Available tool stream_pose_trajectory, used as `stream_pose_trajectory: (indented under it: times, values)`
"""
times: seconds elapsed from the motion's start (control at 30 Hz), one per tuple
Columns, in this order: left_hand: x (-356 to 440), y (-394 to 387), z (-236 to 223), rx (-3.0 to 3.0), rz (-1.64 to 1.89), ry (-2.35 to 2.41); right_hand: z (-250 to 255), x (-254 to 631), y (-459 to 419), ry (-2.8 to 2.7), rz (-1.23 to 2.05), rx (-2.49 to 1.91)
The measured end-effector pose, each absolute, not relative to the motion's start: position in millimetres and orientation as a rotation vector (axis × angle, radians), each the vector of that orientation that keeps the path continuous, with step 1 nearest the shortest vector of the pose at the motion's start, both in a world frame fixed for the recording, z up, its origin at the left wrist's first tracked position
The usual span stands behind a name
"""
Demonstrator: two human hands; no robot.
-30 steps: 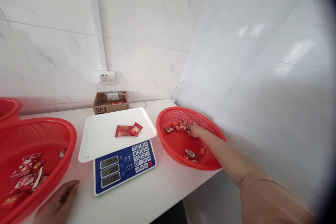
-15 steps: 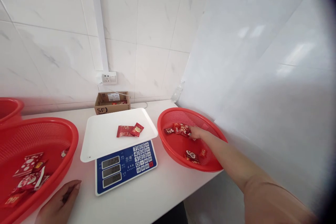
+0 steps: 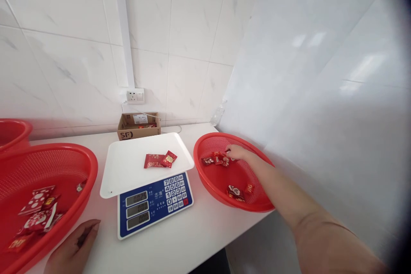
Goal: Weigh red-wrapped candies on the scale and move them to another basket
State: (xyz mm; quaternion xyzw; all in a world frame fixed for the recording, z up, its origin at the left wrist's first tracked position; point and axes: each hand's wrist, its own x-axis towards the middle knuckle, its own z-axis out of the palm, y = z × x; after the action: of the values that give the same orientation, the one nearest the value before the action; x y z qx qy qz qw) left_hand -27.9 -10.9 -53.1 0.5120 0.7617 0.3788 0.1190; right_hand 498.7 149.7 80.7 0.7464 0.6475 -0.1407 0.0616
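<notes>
My right hand (image 3: 236, 153) reaches into the red mesh basket (image 3: 253, 205) on the right and closes its fingers over a cluster of small red packets (image 3: 215, 159) at the basket's far side. Two more red packets (image 3: 238, 191) lie nearer in that basket. A white scale (image 3: 154, 203) with a blue keypad stands in the middle; its white tray (image 3: 125, 167) carries two red packets (image 3: 159, 160). My left hand (image 3: 74, 248) lies flat on the table's front edge, fingers out, holding nothing, beside the left red basket (image 3: 77, 154) with several red packets (image 3: 37, 214).
A small cardboard box (image 3: 138, 124) stands against the tiled wall behind the scale, under a wall socket (image 3: 135, 96). Another red basket's rim (image 3: 14, 130) shows at the far left. A white panel (image 3: 321, 94) rises on the right, with a clear bottle (image 3: 217, 113) at its foot.
My right hand has shifted a little toward the far side of the right basket, onto the packet cluster. The left hand has stayed on the table.
</notes>
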Motion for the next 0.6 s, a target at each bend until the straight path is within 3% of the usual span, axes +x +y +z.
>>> stream_pose_trajectory:
  times: [0.6]
  values:
    - [-27,-14,-22,1.377,0.848,2.077,63,468,153,2.113,-0.566,2.099]
